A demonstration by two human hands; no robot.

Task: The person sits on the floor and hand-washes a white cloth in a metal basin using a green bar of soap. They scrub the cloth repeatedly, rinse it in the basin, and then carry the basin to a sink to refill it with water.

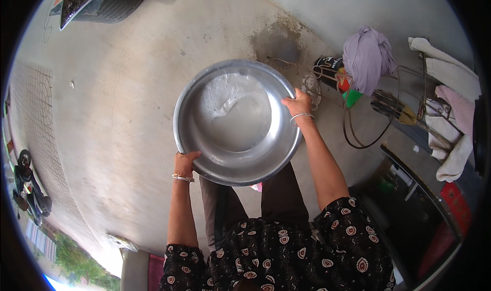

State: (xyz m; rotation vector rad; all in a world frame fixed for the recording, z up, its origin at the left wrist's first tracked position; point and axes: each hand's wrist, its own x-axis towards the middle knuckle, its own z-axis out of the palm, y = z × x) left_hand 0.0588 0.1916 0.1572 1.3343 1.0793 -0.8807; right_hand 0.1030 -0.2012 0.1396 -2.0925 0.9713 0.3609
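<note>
A wide metal basin (276,149) is held out in front of my body, over the concrete floor. Cloudy water (241,124) with white suds (218,93) lies in its bottom. My left hand (185,163) grips the rim at the lower left, thumb over the edge. On the opposite side, my right hand (300,103) clasps the rim at the upper right, its thumb on the inside wall. The fingers of both hands are mostly hidden under the basin.
A wet patch (278,41) darkens the floor by the wall. To the right are a lilac cloth (366,60), a brush-like bundle (387,103), several towels (452,76) and a dark glossy-topped piece of furniture (402,210). A dark tub (119,5) stands upper left; a motorcycle (30,191) is at far left.
</note>
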